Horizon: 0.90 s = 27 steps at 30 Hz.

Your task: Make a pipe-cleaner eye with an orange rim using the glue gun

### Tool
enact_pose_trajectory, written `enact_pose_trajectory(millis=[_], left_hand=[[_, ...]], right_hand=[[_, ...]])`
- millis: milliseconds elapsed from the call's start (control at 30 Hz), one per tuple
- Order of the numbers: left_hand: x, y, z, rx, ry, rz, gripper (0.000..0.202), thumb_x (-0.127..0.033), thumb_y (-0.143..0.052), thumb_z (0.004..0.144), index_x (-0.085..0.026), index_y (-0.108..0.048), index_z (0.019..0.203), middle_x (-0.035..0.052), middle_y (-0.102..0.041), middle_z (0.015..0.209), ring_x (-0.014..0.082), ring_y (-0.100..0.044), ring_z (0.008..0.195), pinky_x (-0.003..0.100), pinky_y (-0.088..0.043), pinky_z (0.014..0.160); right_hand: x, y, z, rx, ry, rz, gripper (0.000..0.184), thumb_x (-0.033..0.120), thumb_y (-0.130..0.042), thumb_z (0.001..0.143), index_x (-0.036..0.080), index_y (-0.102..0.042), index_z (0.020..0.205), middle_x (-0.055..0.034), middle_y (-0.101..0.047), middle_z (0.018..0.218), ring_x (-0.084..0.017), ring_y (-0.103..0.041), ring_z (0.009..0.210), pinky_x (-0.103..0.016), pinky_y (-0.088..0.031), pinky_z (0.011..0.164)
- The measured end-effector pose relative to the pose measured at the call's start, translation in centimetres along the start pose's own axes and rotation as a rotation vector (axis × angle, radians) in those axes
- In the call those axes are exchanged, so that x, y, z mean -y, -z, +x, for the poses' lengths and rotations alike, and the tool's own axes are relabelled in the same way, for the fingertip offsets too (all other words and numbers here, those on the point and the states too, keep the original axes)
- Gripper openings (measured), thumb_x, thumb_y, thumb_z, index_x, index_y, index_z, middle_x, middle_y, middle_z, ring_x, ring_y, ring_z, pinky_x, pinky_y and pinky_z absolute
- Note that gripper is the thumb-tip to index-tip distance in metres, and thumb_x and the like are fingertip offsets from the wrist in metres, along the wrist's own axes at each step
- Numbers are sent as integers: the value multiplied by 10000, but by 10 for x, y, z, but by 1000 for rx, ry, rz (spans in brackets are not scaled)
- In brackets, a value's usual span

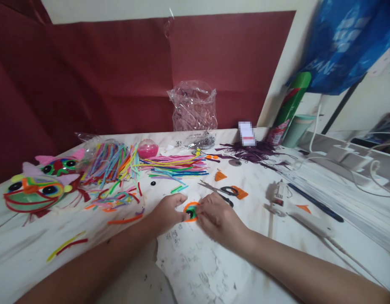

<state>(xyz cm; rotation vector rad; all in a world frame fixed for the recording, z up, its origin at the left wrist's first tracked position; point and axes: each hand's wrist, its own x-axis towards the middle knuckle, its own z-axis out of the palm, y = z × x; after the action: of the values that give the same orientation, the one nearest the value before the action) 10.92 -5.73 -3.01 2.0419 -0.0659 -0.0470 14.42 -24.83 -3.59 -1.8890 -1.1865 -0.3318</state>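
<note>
Low over the table, my left hand (167, 213) grips the left edge of a small pipe-cleaner eye (192, 207), its thumb beside the black button-like eye. An orange ring borders the piece, and green fills its inside. My right hand (218, 219) is closed in a pinch at the piece's right edge; its fingertips hide whatever is between them. Under both hands lies a torn sheet of paper (195, 264) with handwriting. Just behind my right hand rest open scissors (218, 190) with black handles, beside orange felt pieces (239, 192).
At left lie two pipe-cleaner faces (33, 196) and cut scraps (118, 198). Bundled pipe cleaners (110, 162) and a pink container (148, 148) stand behind. A corded glue gun (279, 198), purple strands (255, 154) and a blue stick (315, 202) are at right.
</note>
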Motion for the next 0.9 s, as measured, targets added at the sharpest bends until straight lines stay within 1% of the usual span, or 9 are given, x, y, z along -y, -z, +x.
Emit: enact_pose_trajectory(millis=[67, 233, 367, 467, 567, 667, 767, 833, 900], left_hand=[[2, 1, 1, -8, 5, -11, 293, -263, -679, 574, -159, -535, 806, 1, -563, 795, 228, -556, 870, 280, -430, 763], [6, -1, 1, -4, -8, -15, 303, -238, -701, 564, -153, -554, 815, 12, -584, 827, 249, -555, 914, 312, -429, 820], [6, -3, 0, -2, -33, 5, 267, -265, -693, 573, -155, -549, 769, 2, -566, 796, 237, -545, 880, 301, -423, 801], [6, -1, -1, -7, -20, 24, 254, -257, -666, 581, -157, -565, 792, 1, -578, 814, 238, -550, 889, 298, -423, 801], [8, 3, -2, -15, 6, 46, 304, -252, -651, 569, -162, -586, 853, 11, -605, 902, 258, -552, 943, 307, -422, 826], [8, 5, -3, -33, 27, 73, 360, -266, -652, 565, -163, -591, 905, 21, -608, 949, 276, -548, 969, 323, -421, 843], [5, 4, -5, -7, 12, 88, 306, -259, -631, 583, -169, -590, 873, 7, -607, 895, 257, -554, 936, 301, -426, 819], [0, 2, -8, 7, -10, 83, 256, -265, -626, 591, -175, -583, 827, -9, -600, 837, 233, -556, 899, 274, -426, 786], [-4, 2, -10, 14, -23, 93, 189, -289, -608, 613, -173, -571, 757, -24, -571, 752, 204, -549, 817, 253, -418, 721]], right_hand=[[1, -1, -1, 46, 77, -94, 172, 103, -473, 826, 167, -609, 742, -69, -574, 758, -192, -500, 761, -327, -411, 698], [3, -7, -3, 101, 106, -253, 200, 138, -486, 849, 169, -579, 675, -69, -568, 739, -198, -461, 745, -350, -381, 699], [5, -8, -4, 115, 118, -209, 221, 156, -427, 879, 177, -556, 701, -73, -570, 747, -201, -467, 754, -355, -380, 705], [-2, 1, 1, -18, -75, -36, 166, 198, -431, 861, 198, -503, 711, -55, -572, 748, -186, -487, 727, -333, -398, 691], [-15, 15, 9, -174, -343, 54, 223, 289, -402, 883, 218, -426, 673, 12, -472, 598, -144, -438, 566, -274, -369, 544], [-23, 21, 15, -207, -511, 143, 144, 346, -485, 820, 212, -458, 775, 38, -464, 628, -114, -410, 511, -244, -350, 499], [-17, 14, 14, -14, -586, 323, 203, 342, -585, 727, 204, -492, 843, 32, -499, 707, -97, -414, 536, -222, -341, 497], [-11, 7, 10, 210, -615, 402, 215, 358, -595, 725, 198, -460, 675, 58, -414, 597, -82, -341, 500, -212, -269, 449], [-6, 3, 7, 343, -633, 420, 296, 364, -586, 739, 196, -403, 578, 75, -310, 527, -72, -263, 482, -214, -200, 424]])
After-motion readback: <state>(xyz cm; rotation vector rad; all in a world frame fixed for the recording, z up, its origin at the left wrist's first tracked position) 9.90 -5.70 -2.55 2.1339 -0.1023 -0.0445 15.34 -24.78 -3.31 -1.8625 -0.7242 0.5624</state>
